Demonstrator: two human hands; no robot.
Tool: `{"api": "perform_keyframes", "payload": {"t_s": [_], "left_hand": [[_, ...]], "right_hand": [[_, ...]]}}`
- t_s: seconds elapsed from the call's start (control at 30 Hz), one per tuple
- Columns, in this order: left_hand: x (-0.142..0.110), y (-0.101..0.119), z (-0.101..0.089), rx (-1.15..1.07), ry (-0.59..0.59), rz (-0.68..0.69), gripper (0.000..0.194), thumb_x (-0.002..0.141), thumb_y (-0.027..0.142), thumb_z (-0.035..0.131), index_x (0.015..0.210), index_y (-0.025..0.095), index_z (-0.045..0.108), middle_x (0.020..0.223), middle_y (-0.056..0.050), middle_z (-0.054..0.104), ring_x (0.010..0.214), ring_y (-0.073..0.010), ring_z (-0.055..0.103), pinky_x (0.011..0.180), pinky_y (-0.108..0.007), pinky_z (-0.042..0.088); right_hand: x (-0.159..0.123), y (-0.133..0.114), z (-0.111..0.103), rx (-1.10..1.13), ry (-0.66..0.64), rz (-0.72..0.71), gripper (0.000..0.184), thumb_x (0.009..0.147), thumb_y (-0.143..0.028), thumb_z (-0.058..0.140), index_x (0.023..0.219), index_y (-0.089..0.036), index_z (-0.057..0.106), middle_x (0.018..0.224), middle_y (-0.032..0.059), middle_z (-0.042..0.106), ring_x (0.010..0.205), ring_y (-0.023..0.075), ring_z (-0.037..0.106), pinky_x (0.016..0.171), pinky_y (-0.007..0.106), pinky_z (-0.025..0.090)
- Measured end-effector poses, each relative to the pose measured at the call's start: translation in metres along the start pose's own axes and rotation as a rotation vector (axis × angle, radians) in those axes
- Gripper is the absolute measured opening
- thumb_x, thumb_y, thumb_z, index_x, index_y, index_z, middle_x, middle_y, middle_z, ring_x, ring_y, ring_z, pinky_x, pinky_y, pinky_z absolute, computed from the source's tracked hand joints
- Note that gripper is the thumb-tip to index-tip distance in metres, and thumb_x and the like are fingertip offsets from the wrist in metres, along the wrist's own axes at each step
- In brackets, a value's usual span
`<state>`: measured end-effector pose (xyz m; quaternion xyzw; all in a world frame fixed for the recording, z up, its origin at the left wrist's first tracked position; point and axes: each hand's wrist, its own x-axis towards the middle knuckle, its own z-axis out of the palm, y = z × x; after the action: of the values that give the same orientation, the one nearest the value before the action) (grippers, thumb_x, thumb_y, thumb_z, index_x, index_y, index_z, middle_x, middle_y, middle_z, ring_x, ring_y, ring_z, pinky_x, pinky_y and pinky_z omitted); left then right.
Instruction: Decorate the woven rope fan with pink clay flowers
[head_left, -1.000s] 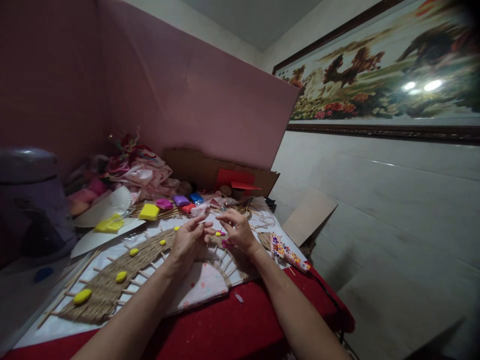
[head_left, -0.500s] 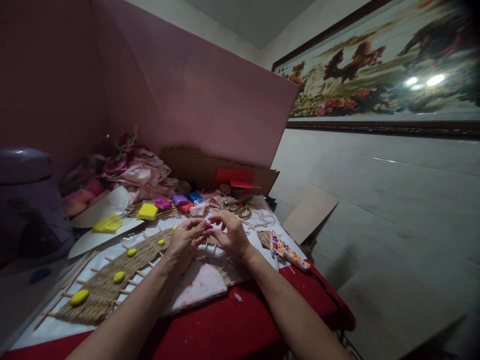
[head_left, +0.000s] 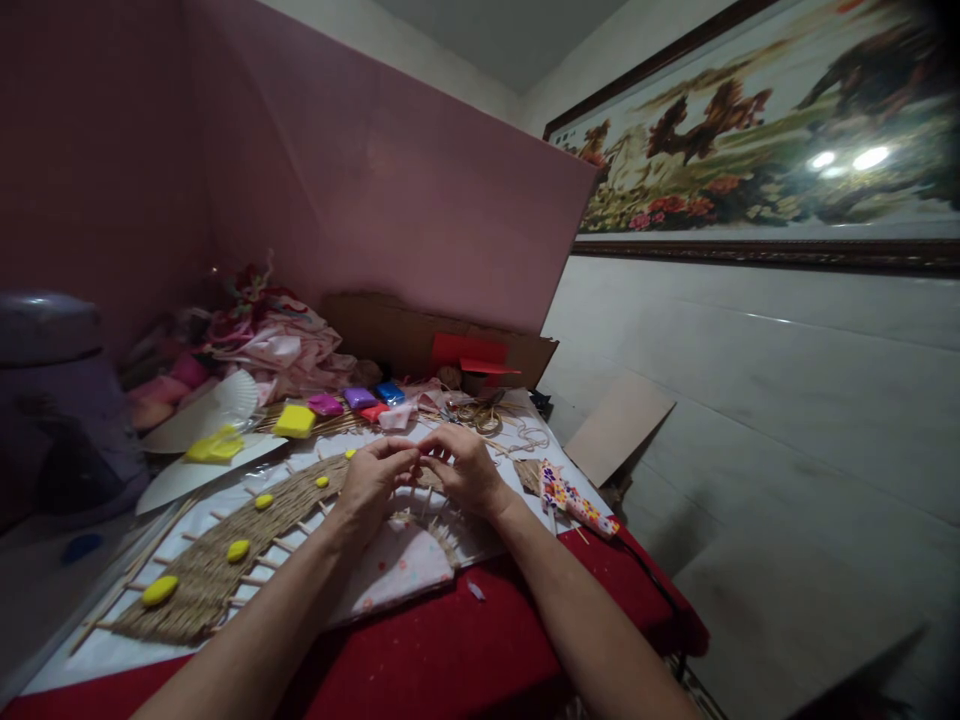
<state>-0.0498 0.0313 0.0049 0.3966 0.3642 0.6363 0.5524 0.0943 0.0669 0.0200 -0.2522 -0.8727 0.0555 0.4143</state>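
Observation:
My left hand (head_left: 380, 482) and my right hand (head_left: 463, 470) meet over the middle of the table, fingertips pinched together. Between them is a small piece of magenta clay, now almost wholly hidden by the fingers. Under and left of my hands lies a curved, fan-shaped woven straw piece (head_left: 201, 588) with wooden sticks poking from its edges. Several yellow clay dots (head_left: 238, 551) sit along it. A white patterned cloth piece (head_left: 401, 570) forms the inner part, below my wrists.
Behind are a yellow clay pack (head_left: 295, 421), a purple pack (head_left: 359, 398) and a blue pack (head_left: 390, 393). A flower-patterned glue gun (head_left: 574, 503) lies at right, on the red-covered table (head_left: 450, 665). A purple canister (head_left: 64, 410) stands left; cardboard (head_left: 375, 322) leans behind.
My fingertips have drawn closer together, and the magenta clay that showed between them is now covered. The things on the table have stayed in place.

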Motion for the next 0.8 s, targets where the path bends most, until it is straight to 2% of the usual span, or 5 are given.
{"api": "perform_keyframes", "payload": {"t_s": [0.43,0.53,0.63,0.73,0.8], "left_hand": [[0.004,-0.002,0.001,0.109,0.04,0.107,0.012,0.053,0.015,0.07,0.055,0.013,0.059,0.041,0.003,0.053,0.039,-0.0072,0.045,0.042,-0.019,0.033],[0.003,0.001,0.002,0.042,0.055,0.11,0.011,0.053,0.012,0.068,0.055,0.013,0.058,0.043,0.003,0.054,0.041,-0.0066,0.046,0.042,-0.018,0.033],[0.002,0.005,0.001,-0.167,0.049,0.017,0.012,0.055,0.01,0.068,0.063,0.013,0.06,0.055,0.001,0.06,0.05,-0.0082,0.053,0.048,-0.018,0.041],[0.0,0.007,-0.001,-0.276,0.01,-0.047,0.018,0.061,0.009,0.068,0.078,0.012,0.064,0.064,-0.002,0.062,0.054,-0.0077,0.055,0.052,-0.017,0.045],[-0.001,0.008,-0.002,-0.283,-0.027,-0.06,0.017,0.066,0.011,0.067,0.083,0.009,0.065,0.066,-0.003,0.062,0.053,-0.0065,0.054,0.05,-0.016,0.044]], "right_hand": [[-0.001,-0.004,0.002,0.163,0.008,0.009,0.007,0.072,-0.011,0.059,0.074,-0.018,0.061,0.073,0.0017,0.06,0.069,0.0135,0.053,0.067,0.027,0.044],[0.0,-0.008,0.007,0.366,0.12,0.21,0.002,0.07,-0.017,0.062,0.069,-0.017,0.06,0.067,-0.0003,0.059,0.061,0.0116,0.052,0.06,0.025,0.044],[0.003,-0.005,0.007,0.642,0.331,0.476,0.008,0.07,-0.025,0.062,0.071,-0.017,0.058,0.061,-0.0031,0.055,0.053,0.0096,0.05,0.051,0.022,0.044],[0.006,0.003,0.005,0.785,0.509,0.572,0.015,0.07,-0.029,0.062,0.079,-0.017,0.061,0.063,-0.0033,0.054,0.051,0.0085,0.047,0.046,0.02,0.043],[0.007,0.007,0.004,0.788,0.485,0.587,0.02,0.07,-0.033,0.063,0.08,-0.017,0.063,0.064,-0.0024,0.055,0.051,0.0078,0.047,0.045,0.02,0.042]]}}
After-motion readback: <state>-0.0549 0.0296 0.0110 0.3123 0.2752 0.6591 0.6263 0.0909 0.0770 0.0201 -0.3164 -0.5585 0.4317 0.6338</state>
